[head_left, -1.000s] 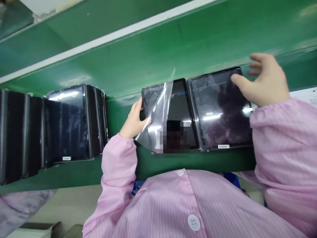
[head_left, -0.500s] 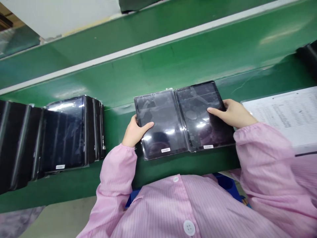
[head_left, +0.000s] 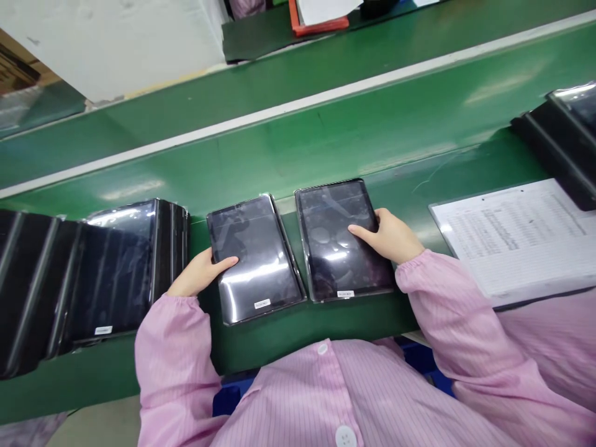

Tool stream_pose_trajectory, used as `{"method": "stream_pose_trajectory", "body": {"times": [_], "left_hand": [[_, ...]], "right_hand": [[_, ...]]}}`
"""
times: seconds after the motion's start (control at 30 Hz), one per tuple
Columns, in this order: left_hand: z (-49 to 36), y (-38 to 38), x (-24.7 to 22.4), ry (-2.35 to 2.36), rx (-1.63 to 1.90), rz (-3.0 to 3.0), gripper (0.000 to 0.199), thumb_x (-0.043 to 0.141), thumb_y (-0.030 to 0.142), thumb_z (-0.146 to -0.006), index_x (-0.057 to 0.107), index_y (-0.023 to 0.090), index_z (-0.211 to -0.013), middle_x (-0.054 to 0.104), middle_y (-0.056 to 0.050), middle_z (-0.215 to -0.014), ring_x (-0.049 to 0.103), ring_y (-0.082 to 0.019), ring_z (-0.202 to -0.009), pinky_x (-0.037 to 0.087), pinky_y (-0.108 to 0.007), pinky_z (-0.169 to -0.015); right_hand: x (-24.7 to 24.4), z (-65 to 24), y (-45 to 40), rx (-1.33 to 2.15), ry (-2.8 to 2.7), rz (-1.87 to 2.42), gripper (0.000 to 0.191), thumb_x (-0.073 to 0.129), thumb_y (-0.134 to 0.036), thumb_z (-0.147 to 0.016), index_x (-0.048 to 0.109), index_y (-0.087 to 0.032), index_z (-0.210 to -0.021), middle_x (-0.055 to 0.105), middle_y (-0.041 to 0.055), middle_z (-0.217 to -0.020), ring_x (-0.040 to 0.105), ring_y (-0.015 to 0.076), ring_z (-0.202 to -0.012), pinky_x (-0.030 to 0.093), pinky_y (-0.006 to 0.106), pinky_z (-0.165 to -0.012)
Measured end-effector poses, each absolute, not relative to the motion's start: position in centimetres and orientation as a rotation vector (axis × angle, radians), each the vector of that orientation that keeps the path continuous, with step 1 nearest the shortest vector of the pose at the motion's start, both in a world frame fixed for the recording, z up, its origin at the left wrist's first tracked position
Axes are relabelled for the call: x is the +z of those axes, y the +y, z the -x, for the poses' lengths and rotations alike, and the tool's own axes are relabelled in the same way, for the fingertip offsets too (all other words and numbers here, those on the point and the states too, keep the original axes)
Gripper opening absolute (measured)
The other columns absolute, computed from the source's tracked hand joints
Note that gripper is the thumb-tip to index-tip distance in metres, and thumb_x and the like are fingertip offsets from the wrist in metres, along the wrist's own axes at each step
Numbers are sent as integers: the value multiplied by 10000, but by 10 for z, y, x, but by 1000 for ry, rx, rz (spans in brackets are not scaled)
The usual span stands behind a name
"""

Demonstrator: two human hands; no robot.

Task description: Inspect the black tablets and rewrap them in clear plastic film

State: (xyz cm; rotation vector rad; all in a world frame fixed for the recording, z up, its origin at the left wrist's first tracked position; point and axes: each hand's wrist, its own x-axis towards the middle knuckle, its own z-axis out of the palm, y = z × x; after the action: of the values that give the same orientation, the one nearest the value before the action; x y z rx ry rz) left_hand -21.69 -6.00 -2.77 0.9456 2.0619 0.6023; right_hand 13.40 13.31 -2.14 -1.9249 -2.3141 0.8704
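My left hand [head_left: 203, 271] grips the left edge of a black tablet [head_left: 256, 261], thumb on the screen and fingers hidden behind. A second black tablet [head_left: 339, 248] is held by its right edge in my right hand [head_left: 390, 234], its thumb also on the glass. Both screens face up, each with a small white label near the bottom edge. A narrow gap, wider toward the top, parts the two tablets. The left one is tilted a little, and a dark edge shows along its right side.
Several tablets lean in a row [head_left: 116, 273] on the green bench [head_left: 251, 344] at left. To the right lies a clipboard with a printed sheet [head_left: 516, 236], and beyond it more dark tablets [head_left: 563, 143]. A green ledge with a pale strip [head_left: 279, 127] runs behind.
The tablets, earlier side by side and touching, are now apart. My left hand has moved its tablet leftward. The camera view has shifted, showing more at the right and top.
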Motion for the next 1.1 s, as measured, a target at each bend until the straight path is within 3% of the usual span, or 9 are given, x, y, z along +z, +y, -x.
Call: {"method": "stream_pose_trajectory", "body": {"times": [0.13,0.33,0.5,0.57,0.67,0.73,0.87,0.97,1.1], "left_hand": [[229,-53,-25,2038,541,-944,665,750,603,-698,655,140,-1166,703,-142,-1250,650,-348,-1165,484,-480,-1053],[226,-55,-21,2035,444,-1033,647,680,611,-756,605,166,-1219,689,-118,-1266,638,-327,-1164,501,-443,-1022],[225,-65,-21,2188,123,-1151,571,626,713,-724,623,175,-915,700,-88,-900,669,-314,-847,542,-412,-743],[223,-67,-18,2291,7,-1170,611,617,742,-708,612,165,-912,656,-80,-843,649,-297,-764,520,-396,-673],[204,-71,-5,2572,44,-1285,693,634,681,-758,571,138,-1184,639,-117,-996,650,-316,-894,521,-410,-755],[173,-77,5,2753,121,-1452,667,602,615,-836,519,136,-1293,636,-140,-1050,631,-343,-985,517,-445,-816],[85,-92,5,2388,397,-2104,527,562,531,-925,531,156,-1294,632,-172,-1238,592,-331,-1164,470,-448,-973],[47,-102,-17,2133,510,-2474,385,523,467,-969,588,226,-1262,654,-134,-1278,610,-295,-1176,388,-451,-1070],[60,-106,-47,2059,487,-2579,410,588,474,-935,642,203,-1239,699,-132,-1247,641,-324,-1158,367,-479,-1100]], "right_hand": [[-18,-118,132,763,-2387,1828,453,666,-578,-846,572,-166,-1010,706,129,-1034,684,301,-917,480,338,-693],[-13,-113,114,500,-2581,2034,590,528,-677,-921,534,-102,-1051,695,187,-885,701,369,-810,398,340,-571],[-19,-121,114,583,-2571,2022,604,530,-712,-895,513,-126,-1041,686,152,-812,691,335,-731,379,316,-540],[-22,-127,123,632,-2592,1945,573,559,-720,-865,529,-159,-978,678,118,-771,674,308,-692,380,310,-532],[-25,-137,142,673,-2559,1766,435,619,-631,-855,561,-200,-858,677,67,-744,652,263,-678,400,310,-562],[-29,-139,160,655,-2440,1664,320,646,-516,-863,599,-202,-896,687,47,-765,650,242,-698,435,321,-619],[-48,-129,195,691,-2222,1406,422,645,-403,-852,588,-160,-1192,711,98,-1016,655,228,-758,511,377,-732],[-67,-116,211,754,-2147,1119,521,627,-358,-845,544,-146,-1313,671,138,-1227,657,268,-968,514,446,-898],[-78,-106,214,860,-2149,875,441,558,-327,-901,567,-176,-1315,698,101,-1220,601,274,-1160,443,461,-1035]]}}
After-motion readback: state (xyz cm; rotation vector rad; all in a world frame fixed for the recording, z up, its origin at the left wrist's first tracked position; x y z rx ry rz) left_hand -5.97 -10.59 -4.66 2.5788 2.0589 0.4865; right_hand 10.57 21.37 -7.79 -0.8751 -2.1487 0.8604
